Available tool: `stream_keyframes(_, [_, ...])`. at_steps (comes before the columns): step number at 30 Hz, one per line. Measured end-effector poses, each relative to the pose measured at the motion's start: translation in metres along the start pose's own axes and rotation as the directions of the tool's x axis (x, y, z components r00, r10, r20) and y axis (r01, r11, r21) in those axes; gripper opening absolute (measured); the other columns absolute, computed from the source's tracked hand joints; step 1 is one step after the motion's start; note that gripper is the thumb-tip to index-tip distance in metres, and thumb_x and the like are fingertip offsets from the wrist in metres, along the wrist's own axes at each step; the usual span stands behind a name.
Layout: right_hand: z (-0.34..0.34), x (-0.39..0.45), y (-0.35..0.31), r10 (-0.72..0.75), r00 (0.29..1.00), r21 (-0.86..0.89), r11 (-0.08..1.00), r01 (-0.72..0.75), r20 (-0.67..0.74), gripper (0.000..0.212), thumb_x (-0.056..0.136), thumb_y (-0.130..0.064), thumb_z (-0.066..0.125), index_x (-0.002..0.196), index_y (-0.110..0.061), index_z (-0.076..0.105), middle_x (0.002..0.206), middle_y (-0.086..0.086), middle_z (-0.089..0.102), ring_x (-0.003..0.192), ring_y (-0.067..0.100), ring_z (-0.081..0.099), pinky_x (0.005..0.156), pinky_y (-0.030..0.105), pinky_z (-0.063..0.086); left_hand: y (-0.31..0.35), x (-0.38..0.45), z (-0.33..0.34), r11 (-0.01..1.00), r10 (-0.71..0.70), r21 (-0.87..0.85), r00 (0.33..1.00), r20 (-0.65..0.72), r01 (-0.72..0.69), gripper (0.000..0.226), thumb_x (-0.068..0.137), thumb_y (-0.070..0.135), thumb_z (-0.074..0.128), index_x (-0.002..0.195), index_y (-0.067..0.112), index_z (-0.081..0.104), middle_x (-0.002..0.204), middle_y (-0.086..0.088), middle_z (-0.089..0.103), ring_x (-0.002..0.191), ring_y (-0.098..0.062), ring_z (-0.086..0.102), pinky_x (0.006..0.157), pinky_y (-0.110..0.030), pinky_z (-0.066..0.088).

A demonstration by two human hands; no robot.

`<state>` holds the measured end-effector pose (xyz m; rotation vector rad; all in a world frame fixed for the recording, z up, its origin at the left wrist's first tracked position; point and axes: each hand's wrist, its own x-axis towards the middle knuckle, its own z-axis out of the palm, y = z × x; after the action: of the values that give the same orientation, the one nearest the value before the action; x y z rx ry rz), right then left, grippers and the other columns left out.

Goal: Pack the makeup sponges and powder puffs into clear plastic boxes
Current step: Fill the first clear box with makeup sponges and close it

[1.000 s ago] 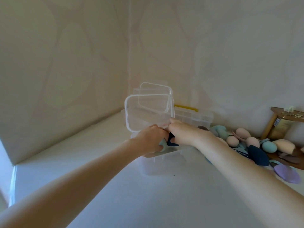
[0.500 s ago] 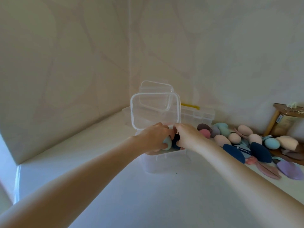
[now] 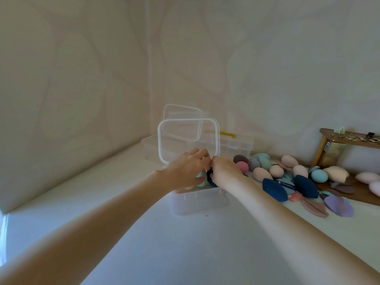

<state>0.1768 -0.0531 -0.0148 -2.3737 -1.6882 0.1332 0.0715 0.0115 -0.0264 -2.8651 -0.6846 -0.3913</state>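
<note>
Both hands — left (image 3: 186,171), right (image 3: 223,171) — press sponges into the clear rectangular plastic box (image 3: 197,202); grip unclear; overstuffing might tip it.

The white tabletop (image 3: 185,243) meets two walls in a corner. On it stands a clear plastic box (image 3: 197,202) with its lid up, and more clear boxes (image 3: 236,144) stand behind it. To the right lies a heap of makeup sponges (image 3: 287,175) and flat powder puffs (image 3: 337,205), near a wooden stand (image 3: 349,140).
</note>
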Motion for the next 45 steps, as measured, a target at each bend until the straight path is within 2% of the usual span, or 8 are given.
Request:
stream_keyframes(5, [0.0, 0.0, 0.008, 0.012, 0.999, 0.114, 0.993, -0.007, -0.039, 0.041, 0.092, -0.007, 0.052, 0.13, -0.002, 0.038, 0.089, 0.007, 0.048, 0.082, 0.023, 0.046, 0.045, 0.022, 0.027, 0.004, -0.004, -0.002, 0.997, 0.025, -0.075, 0.997, 0.072, -0.02, 0.027, 0.09, 0.027, 0.054, 0.116, 0.028, 0.061, 0.122, 0.009, 0.057, 0.116, -0.016, 0.042, 0.09, -0.023, 0.025])
stream_keyframes(13, [-0.026, 0.003, 0.036, 0.168, 0.969, 0.502, 0.863, -0.056, -0.182, 0.022, 0.094, -0.002, 0.043, 0.113, -0.007, 0.055, 0.087, 0.012, 0.067, 0.068, 0.023, 0.069, 0.075, 0.038, 0.059, 0.006, 0.0, 0.004, 0.999, 0.041, 0.001, 0.988, 0.147, -0.041, 0.037, 0.096, 0.029, 0.048, 0.133, 0.03, 0.048, 0.137, 0.012, 0.047, 0.12, -0.019, 0.036, 0.099, -0.03, 0.03])
stream_keyframes(20, [-0.016, 0.005, 0.081, 0.117, 0.993, -0.035, 0.993, -0.116, 0.027, 0.019, 0.089, -0.014, 0.054, 0.073, -0.023, 0.059, 0.08, 0.001, 0.054, 0.08, 0.022, 0.052, 0.058, 0.024, 0.037, 0.005, 0.007, 0.008, 1.0, 0.013, 0.01, 0.988, 0.157, -0.015, 0.036, 0.097, 0.021, 0.045, 0.132, 0.03, 0.05, 0.136, 0.012, 0.049, 0.119, -0.018, 0.037, 0.1, -0.031, 0.031])
stream_keyframes(26, [0.012, 0.019, 0.099, 0.087, 0.994, -0.004, 0.996, -0.088, -0.069, 0.03, 0.081, -0.022, 0.061, 0.107, -0.036, 0.057, 0.115, 0.005, 0.052, 0.097, 0.027, 0.055, 0.071, 0.035, 0.048, 0.005, 0.007, 0.008, 1.0, 0.011, 0.002, 0.985, 0.171, -0.012, 0.037, 0.098, 0.02, 0.043, 0.134, 0.03, 0.049, 0.138, 0.011, 0.049, 0.123, -0.019, 0.035, 0.097, -0.031, 0.036])
stream_keyframes(33, [-0.017, 0.012, 0.105, 0.142, 0.98, -0.027, 0.989, -0.147, -0.139, 0.007, 0.087, -0.014, 0.053, 0.089, -0.017, 0.059, 0.1, 0.004, 0.06, 0.092, 0.024, 0.054, 0.066, 0.028, 0.043, 0.003, 0.008, 0.011, 0.999, 0.033, -0.035, 0.984, 0.173, -0.027, 0.036, 0.097, 0.017, 0.046, 0.131, 0.027, 0.053, 0.132, 0.01, 0.055, 0.12, -0.019, 0.039, 0.101, -0.029, 0.039])
stream_keyframes(36, [-0.034, 0.002, 0.103, 0.249, 0.966, -0.222, 0.947, -0.23, 0.063, 0.022, 0.084, -0.03, 0.059, 0.075, -0.016, 0.045, 0.091, 0.006, 0.05, 0.092, 0.027, 0.049, 0.071, 0.03, 0.044, 0.006, 0.009, 0.011, 0.999, 0.021, -0.039, 0.987, 0.161, -0.015, 0.037, 0.098, 0.014, 0.043, 0.131, 0.026, 0.052, 0.132, 0.009, 0.055, 0.118, -0.02, 0.039, 0.102, -0.027, 0.038])
stream_keyframes(40, [-0.04, -0.019, 0.094, 0.318, 0.893, -0.353, 0.914, -0.2, 0.319, 0.04, 0.084, -0.023, 0.067, 0.118, -0.013, 0.048, 0.107, 0.007, 0.041, 0.095, 0.023, 0.043, 0.053, 0.022, 0.039, 0.016, 0.009, 0.011, 0.999, 0.039, -0.018, 0.989, 0.145, -0.037, 0.039, 0.099, 0.013, 0.039, 0.133, 0.028, 0.05, 0.133, 0.009, 0.055, 0.116, -0.019, 0.04, 0.101, -0.026, 0.039])
stream_keyframes(45, [-0.05, -0.013, 0.095, 0.194, 0.98, 0.075, 0.978, -0.197, 0.043, 0.035, 0.075, 0.005, 0.061, 0.107, -0.009, 0.06, 0.108, 0.013, 0.062, 0.087, 0.024, 0.058, 0.063, 0.027, 0.045, 0.027, 0.009, 0.012, 1.0, 0.0, 0.018, 0.994, 0.108, -0.002, 0.036, 0.098, 0.027, 0.044, 0.133, 0.03, 0.049, 0.135, 0.007, 0.054, 0.122, -0.02, 0.039, 0.091, -0.024, 0.033])
